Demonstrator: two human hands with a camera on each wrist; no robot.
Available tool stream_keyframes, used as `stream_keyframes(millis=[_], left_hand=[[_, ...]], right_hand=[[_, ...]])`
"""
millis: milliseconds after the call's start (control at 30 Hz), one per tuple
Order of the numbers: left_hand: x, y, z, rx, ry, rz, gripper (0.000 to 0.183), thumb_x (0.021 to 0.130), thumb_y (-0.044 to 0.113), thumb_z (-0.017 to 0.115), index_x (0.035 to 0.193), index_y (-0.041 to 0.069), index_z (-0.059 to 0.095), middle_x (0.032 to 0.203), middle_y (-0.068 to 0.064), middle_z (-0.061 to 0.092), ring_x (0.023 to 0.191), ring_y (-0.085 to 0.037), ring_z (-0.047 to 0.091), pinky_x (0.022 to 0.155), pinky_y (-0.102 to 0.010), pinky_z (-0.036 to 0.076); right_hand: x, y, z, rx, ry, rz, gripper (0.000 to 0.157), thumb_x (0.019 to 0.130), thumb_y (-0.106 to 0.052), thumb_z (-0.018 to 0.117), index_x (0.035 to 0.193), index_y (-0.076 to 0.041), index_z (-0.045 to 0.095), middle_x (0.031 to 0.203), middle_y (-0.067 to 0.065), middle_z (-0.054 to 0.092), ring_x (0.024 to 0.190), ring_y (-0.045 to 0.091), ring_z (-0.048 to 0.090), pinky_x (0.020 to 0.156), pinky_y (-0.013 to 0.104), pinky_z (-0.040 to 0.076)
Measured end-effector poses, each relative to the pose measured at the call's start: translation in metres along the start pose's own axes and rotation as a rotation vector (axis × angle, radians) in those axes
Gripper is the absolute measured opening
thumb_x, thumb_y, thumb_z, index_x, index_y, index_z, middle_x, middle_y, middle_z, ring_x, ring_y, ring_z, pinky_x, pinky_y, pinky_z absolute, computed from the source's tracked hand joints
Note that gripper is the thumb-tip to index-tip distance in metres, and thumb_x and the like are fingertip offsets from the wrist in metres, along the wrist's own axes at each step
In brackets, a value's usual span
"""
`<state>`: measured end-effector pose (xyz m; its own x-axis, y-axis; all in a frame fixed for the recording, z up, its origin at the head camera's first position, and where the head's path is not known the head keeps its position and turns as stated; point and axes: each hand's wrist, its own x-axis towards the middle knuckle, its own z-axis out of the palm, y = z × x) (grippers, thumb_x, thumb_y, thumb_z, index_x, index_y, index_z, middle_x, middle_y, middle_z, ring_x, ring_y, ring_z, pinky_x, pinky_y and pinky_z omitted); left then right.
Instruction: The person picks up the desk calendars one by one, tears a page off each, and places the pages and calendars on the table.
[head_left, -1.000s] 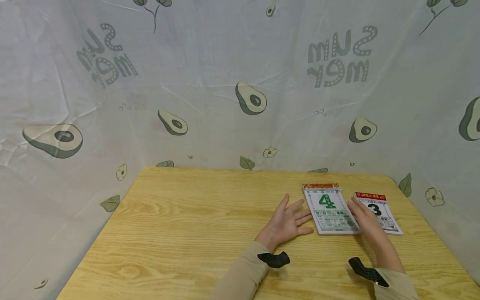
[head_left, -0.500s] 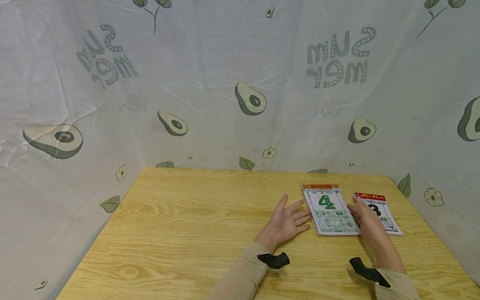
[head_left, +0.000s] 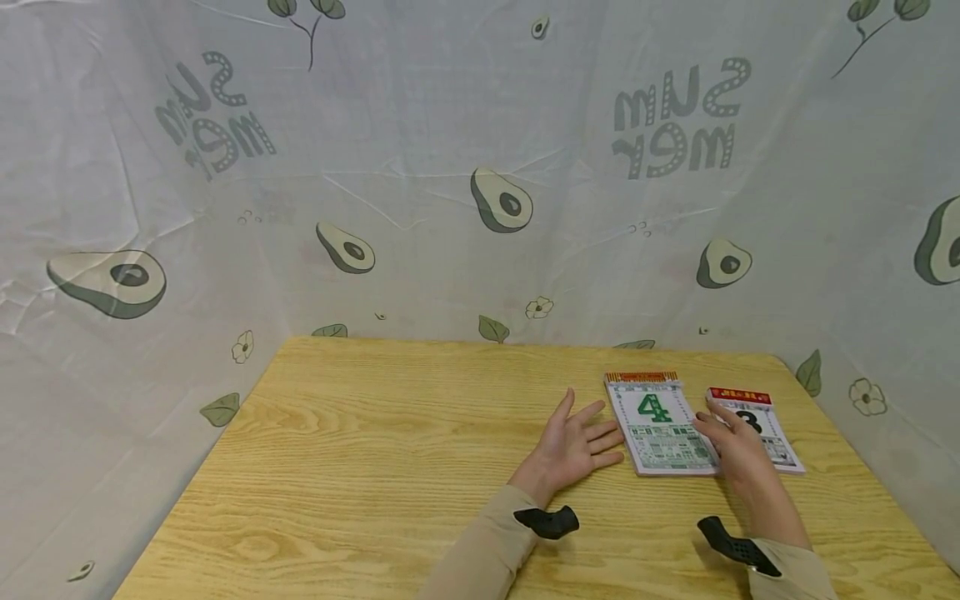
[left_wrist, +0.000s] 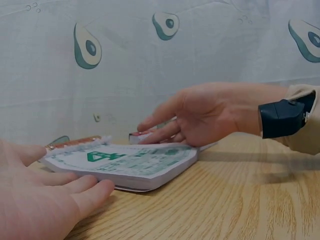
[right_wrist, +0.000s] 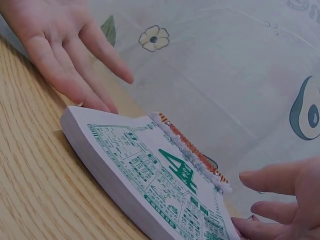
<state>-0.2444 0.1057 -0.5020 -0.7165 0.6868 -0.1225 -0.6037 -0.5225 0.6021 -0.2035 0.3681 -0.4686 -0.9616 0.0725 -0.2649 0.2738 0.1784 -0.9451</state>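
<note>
White cloth (head_left: 420, 108) hangs behind and at both sides, printed with avocados (head_left: 502, 200), leaves (head_left: 493, 329) and mirrored lettering (head_left: 678, 121); below it, a wood-grain table (head_left: 390, 442). Big calendar (head_left: 660, 427), green 4 on top, lies flat on the table's right half, between the two hands. Striped red-and-yellow band (head_left: 641, 377) at its far end, ragged white paper (right_wrist: 192, 156) along the band. Smaller calendar (head_left: 778, 446), black 3 and red band (head_left: 740, 396), lies just right of it, partly covered by the right hand in the head view. Left hand (head_left: 567, 447): fingers spread, palm turned toward the big calendar, fingertips at its left edge; contact unclear. Right hand (head_left: 738, 454): fingers apart and slightly bent, at the big calendar's right edge; can't tell if touching. Beige sleeves (head_left: 487, 546), a black strap (head_left: 547, 522) at each wrist.
</note>
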Motion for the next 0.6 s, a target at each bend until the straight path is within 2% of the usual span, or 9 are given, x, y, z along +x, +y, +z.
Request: stream_keyframes(millis=[67, 100, 433, 600], left_hand=[[-0.0002, 0.0001, 0.0006, -0.004, 0.003, -0.001, 0.098, 0.088, 0.076, 0.042, 0.157, 0.01, 0.017, 0.157, -0.03, 0.02, 0.147, -0.044, 0.021, 0.118, -0.057, 0.02], [-0.0001, 0.0, 0.0009, -0.007, 0.005, -0.002, 0.098, 0.088, 0.076, 0.042, 0.156, 0.01, 0.017, 0.157, -0.03, 0.02, 0.147, -0.044, 0.021, 0.118, -0.057, 0.021], [0.0005, -0.0012, 0.0011, -0.013, 0.002, -0.014, 0.1, 0.087, 0.076, 0.043, 0.156, 0.009, 0.018, 0.156, -0.03, 0.024, 0.147, -0.042, 0.022, 0.118, -0.056, 0.022], [0.0002, -0.0016, 0.003, 0.017, 0.017, 0.017, 0.095, 0.09, 0.074, 0.041, 0.156, 0.008, 0.02, 0.154, -0.03, 0.029, 0.146, -0.042, 0.026, 0.119, -0.053, 0.022]], right_hand=[[0.0001, 0.0013, 0.0001, 0.034, 0.0, -0.015, 0.078, 0.103, -0.034, 0.047, 0.156, -0.011, -0.006, 0.162, 0.022, -0.004, 0.15, 0.036, -0.006, 0.121, 0.049, 0.001], [0.0004, 0.0018, 0.0002, 0.045, 0.004, -0.019, 0.078, 0.103, -0.033, 0.048, 0.156, -0.011, -0.005, 0.162, 0.022, -0.004, 0.15, 0.036, -0.007, 0.12, 0.049, -0.001], [0.001, 0.0004, 0.0018, 0.053, 0.027, -0.002, 0.079, 0.102, -0.034, 0.049, 0.156, -0.012, -0.003, 0.162, 0.02, -0.001, 0.151, 0.032, -0.006, 0.121, 0.047, -0.001], [0.002, -0.0004, 0.0025, 0.079, 0.024, 0.006, 0.079, 0.102, -0.036, 0.049, 0.156, -0.012, -0.003, 0.163, 0.017, 0.0, 0.151, 0.031, -0.003, 0.122, 0.044, -0.002]])
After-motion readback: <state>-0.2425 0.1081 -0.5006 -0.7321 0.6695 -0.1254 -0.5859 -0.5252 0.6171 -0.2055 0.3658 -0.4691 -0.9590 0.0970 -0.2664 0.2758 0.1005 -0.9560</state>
